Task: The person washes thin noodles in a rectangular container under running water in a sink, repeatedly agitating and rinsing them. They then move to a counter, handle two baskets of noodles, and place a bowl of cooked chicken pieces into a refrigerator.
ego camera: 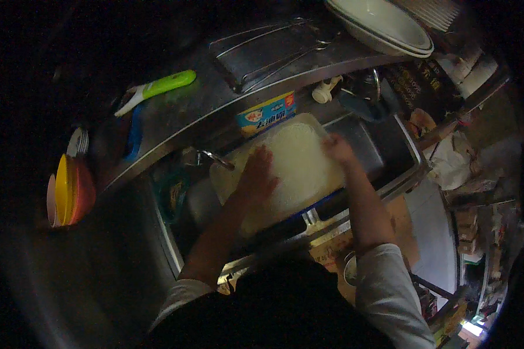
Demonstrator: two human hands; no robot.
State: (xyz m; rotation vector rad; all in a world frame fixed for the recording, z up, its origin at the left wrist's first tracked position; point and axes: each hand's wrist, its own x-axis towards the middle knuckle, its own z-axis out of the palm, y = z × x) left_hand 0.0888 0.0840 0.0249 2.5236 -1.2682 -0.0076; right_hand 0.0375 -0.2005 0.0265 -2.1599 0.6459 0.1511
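Note:
A pale rectangular tray or board (303, 161) with rounded corners lies tilted across a metal double sink (377, 152). The blue line along its near edge is partly in shadow. My left hand (257, 174) is laid flat over the left part of its face, fingers extended and slightly blurred. My right hand (338, 148) grips its right edge, the thumb side on top. Just left of the board, a metal faucet (218, 160) reaches over the sink. The left basin holds a dark green object (172, 189), too dim to name.
Behind the sink stands a blue and yellow box (268, 114) bearing writing. The shelf above carries a wire rack (270, 59), white bowls (384, 28) and a green-handled tool (168, 85). Coloured bowls (64, 192) are at left. A white bag (452, 161) sits right of the sink.

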